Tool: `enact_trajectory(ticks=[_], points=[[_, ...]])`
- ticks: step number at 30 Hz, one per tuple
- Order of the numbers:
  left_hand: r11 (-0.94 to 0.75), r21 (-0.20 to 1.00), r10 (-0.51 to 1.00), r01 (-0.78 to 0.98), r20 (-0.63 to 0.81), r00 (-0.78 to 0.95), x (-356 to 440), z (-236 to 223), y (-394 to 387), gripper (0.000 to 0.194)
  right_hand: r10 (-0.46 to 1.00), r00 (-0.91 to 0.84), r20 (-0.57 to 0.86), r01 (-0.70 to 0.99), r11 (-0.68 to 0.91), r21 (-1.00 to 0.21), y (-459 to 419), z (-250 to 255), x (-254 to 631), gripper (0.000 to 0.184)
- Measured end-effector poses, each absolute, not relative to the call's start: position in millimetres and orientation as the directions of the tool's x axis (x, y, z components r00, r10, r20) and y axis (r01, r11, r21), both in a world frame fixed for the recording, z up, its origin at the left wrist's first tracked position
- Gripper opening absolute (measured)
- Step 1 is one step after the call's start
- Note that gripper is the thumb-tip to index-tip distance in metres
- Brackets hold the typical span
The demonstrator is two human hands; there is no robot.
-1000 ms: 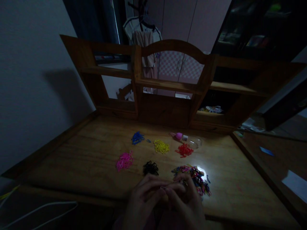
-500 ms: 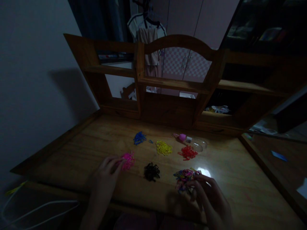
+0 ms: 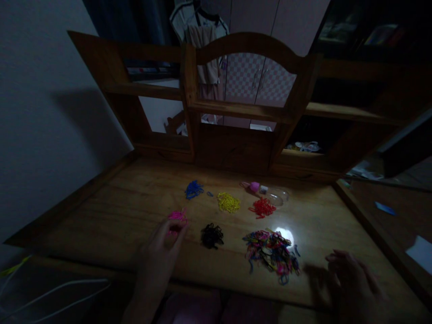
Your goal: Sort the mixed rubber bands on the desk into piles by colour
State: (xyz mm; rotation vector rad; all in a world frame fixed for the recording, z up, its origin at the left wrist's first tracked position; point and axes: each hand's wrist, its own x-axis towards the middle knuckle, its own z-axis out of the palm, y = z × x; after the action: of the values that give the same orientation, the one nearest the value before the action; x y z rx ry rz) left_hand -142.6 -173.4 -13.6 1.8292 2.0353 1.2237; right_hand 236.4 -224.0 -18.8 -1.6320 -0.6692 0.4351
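- Right hand (image 3: 356,279): fingers half-curled, right of the mixed pile (image 3: 272,252); hold unclear.
- Left hand (image 3: 159,246): thumb and forefinger nearly meet at the pink pile (image 3: 178,216); hold unclear.
- Mixed pile: tangled, multicoloured loops on the table (image 3: 111,216).
- Pink pile: vivid, partly hidden, left of the black pile (image 3: 212,236).

Wooden shelf unit (image 3: 253,41), arched in the middle. Through its openings: pale pink cupboard (image 3: 253,20), checked door panels (image 3: 241,76); shirt (image 3: 177,24) on a hanger, dark curtain (image 3: 116,27) left of it. Crumpled plastic bag (image 3: 308,146) in lower right compartment. Far right: blue card (image 3: 384,208), white paper (image 3: 420,253) nearer. Lower left: white cord (image 3: 70,283), looped.
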Motion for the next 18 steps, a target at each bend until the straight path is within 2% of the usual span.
enact_trajectory(ticks=[3,5,12,15,18], points=[[-0.193,0.675,0.931,0.712,0.356,-0.085,-108.8,-18.6,-175.1,0.021,0.626,0.777,0.062,0.138,-0.074,-0.988,-224.4,-26.7,237.5,0.04],[-0.211,0.694,0.933,0.688,0.353,-0.07,-90.5,-26.9,-172.4,0.024,0.626,0.779,0.041,0.112,-0.075,-0.991,-224.3,-31.5,237.3,0.041],[-0.095,0.783,0.987,0.614,0.154,-0.043,-77.1,-54.2,-165.4,0.038,0.629,0.777,0.018,0.102,-0.098,-0.99,-223.3,-36.0,239.8,0.042],[-0.197,0.703,0.976,0.684,0.209,0.066,-93.1,-41.9,-143.2,0.038,0.64,0.768,0.018,0.101,-0.093,-0.991,-222.2,-38.9,241.8,0.041],[-0.435,0.484,0.898,0.759,0.287,0.332,-114.3,-24.7,-98.0,0.04,0.666,0.745,0.05,0.125,-0.065,-0.99,-221.4,-45.1,243.5,0.04]])
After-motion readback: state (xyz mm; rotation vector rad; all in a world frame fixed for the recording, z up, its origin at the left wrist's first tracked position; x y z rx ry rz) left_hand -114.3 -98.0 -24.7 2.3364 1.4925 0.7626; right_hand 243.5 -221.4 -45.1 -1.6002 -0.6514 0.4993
